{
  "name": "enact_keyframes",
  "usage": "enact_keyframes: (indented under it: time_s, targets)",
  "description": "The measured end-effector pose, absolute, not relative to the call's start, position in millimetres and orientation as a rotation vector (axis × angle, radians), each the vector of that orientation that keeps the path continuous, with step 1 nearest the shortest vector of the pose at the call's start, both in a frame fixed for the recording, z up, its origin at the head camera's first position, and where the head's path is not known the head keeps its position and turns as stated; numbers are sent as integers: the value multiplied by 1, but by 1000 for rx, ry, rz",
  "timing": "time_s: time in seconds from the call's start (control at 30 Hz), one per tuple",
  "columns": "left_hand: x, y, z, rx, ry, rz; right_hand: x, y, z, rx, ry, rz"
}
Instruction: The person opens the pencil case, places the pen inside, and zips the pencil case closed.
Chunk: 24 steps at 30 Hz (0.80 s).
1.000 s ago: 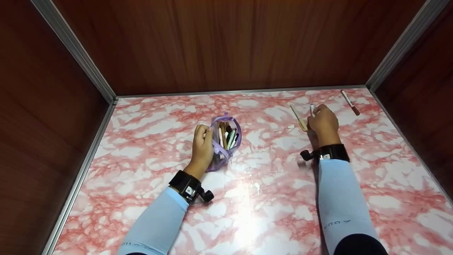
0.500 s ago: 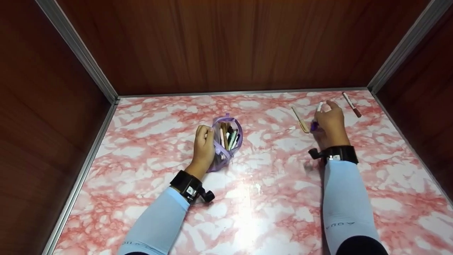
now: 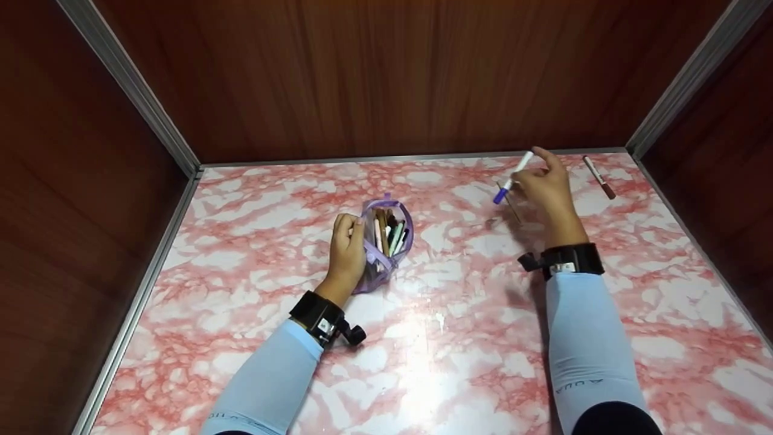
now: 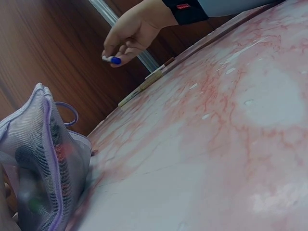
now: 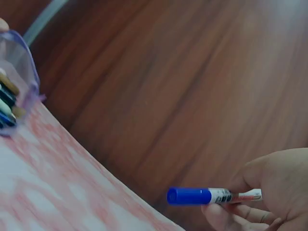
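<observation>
My left hand [image 3: 347,244] grips the near left side of a purple-trimmed mesh pencil pouch [image 3: 369,283], which gapes open with several pens and markers [image 3: 386,232] inside. At the back right, my right hand [image 3: 548,187] pinches a white marker with a blue cap [image 3: 500,196] between thumb and fingers, held above the table. In the right wrist view the blue cap [image 5: 190,196] points left, away from the hand. A cream pen [image 4: 139,89] lies on the table beneath the raised hand; in the head view the marker crosses in front of it.
A white marker with a dark red cap [image 3: 599,177] lies near the table's back right corner. Brown wood-grain panels [image 3: 416,78] with metal edging enclose the pink marbled table [image 3: 459,338] at the back and both sides.
My right hand has lifted the blue-capped marker off the table, shifted right, then moved back left and up, its cap now pointing down-left. The left hand and pouch have stayed put.
</observation>
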<state>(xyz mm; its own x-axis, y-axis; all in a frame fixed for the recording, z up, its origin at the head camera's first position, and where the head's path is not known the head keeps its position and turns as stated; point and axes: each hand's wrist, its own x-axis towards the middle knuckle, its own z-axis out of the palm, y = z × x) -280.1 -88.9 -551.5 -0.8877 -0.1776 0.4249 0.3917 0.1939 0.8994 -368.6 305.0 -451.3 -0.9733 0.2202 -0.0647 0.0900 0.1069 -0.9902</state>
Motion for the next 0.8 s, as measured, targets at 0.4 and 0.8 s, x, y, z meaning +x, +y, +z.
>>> enact_keyframes:
  time_s: [0.4,0.8]
  targets:
    - [-280,-90,-553,-194,-2042,-1738,-350,203,-453,75,-2151,2121]
    - [-278,-88,-546,-151,-2073,-1747,-316,126,-479,281,-2437,2004]
